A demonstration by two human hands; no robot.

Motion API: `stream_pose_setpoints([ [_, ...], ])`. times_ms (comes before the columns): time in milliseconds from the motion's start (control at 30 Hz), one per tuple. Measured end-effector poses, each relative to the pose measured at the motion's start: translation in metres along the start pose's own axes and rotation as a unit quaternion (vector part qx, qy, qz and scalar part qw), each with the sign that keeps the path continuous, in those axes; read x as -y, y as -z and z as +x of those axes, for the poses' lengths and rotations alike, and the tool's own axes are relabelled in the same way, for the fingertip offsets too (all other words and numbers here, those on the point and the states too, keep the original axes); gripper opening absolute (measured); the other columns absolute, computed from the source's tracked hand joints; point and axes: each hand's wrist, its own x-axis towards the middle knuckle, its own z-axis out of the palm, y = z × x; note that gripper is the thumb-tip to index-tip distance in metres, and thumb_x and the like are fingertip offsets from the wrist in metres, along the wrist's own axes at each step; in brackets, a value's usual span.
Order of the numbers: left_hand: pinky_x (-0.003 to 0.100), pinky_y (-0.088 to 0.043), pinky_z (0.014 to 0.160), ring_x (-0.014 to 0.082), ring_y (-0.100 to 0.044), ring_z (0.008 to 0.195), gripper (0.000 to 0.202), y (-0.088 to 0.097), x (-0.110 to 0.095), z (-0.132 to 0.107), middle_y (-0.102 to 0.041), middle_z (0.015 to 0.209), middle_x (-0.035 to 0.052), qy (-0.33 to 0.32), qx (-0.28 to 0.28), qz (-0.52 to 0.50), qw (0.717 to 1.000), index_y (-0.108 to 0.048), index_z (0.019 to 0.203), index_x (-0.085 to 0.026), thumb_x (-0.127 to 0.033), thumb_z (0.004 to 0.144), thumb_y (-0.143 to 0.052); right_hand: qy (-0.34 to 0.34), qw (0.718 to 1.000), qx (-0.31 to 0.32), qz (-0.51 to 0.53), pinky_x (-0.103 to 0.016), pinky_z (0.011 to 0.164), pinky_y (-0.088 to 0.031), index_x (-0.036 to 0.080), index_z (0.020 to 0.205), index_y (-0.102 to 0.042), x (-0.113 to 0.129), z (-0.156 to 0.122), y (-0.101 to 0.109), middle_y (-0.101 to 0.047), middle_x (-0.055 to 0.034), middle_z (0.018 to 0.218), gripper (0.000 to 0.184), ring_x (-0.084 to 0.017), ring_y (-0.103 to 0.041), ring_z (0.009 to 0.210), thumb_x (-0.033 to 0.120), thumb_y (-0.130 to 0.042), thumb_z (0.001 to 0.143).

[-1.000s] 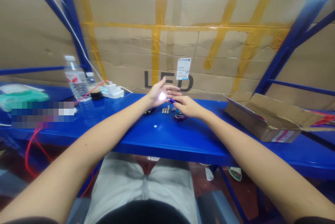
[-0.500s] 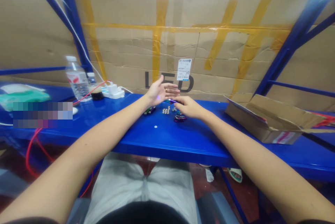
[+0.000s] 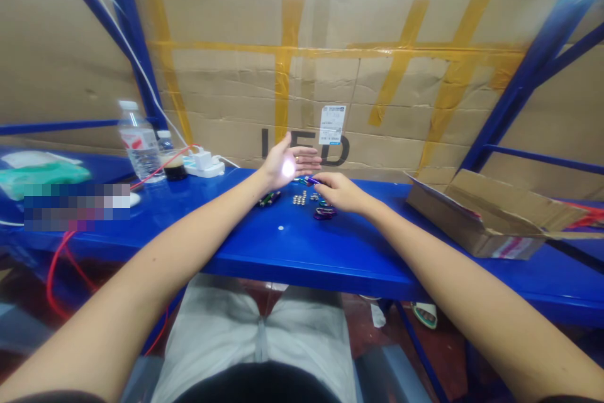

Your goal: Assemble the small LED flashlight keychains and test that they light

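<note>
Your right hand [image 3: 340,192] pinches a torch [image 3: 313,181], its long axis aimed leftward at your left hand [image 3: 285,163]. That hand is spread, empty, palm brightly lit.

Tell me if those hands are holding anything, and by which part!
The right hand holds a small purple torch by the end farther from the open left hand, which holds nothing.
</note>
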Motion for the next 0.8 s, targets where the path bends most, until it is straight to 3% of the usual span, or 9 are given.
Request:
stream_pose_setpoints([
  [300,0.051,-0.049,0.100,0.0379,-0.063,0.120,0.086,-0.0011,0.0004,-0.0005,-0.071,0.121,0.0211,0.013,-0.011,-0.026,1.000,-0.068,0.119,-0.014,-0.083,0.082,-0.032,-0.016,1.000,0.010,-0.005,-0.031,0.075,-0.044,0.015,0.093,-0.072,-0.0022,-0.0003,-0.0023,-0.073,-0.0060,0.087,0.025,-0.020,-0.060,0.079,0.017,-0.048,0.089],
  [633,0.051,-0.049,0.101,0.0378,-0.063,0.120,0.085,-0.0015,0.0009,0.0001,-0.072,0.118,0.0219,0.025,-0.023,-0.050,0.998,-0.066,0.122,-0.012,-0.080,0.085,-0.030,-0.017,1.000,0.002,0.013,-0.034,0.084,-0.046,0.014,0.102,-0.073,-0.0040,0.0004,-0.0029,-0.075,-0.0097,0.104,0.027,-0.023,-0.064,0.092,0.015,-0.049,0.090],
  [800,0.051,-0.049,0.102,0.0368,-0.062,0.122,0.084,-0.0050,-0.0015,-0.0027,-0.069,0.124,0.0223,0.035,-0.031,-0.053,0.997,-0.063,0.123,-0.010,-0.077,0.089,-0.025,-0.015,1.000,-0.021,0.014,-0.032,0.078,-0.047,0.013,0.098,-0.073,-0.0044,0.0006,-0.0038,-0.075,-0.0082,0.096,0.024,-0.022,-0.064,0.085,0.019,-0.051,0.089],
])
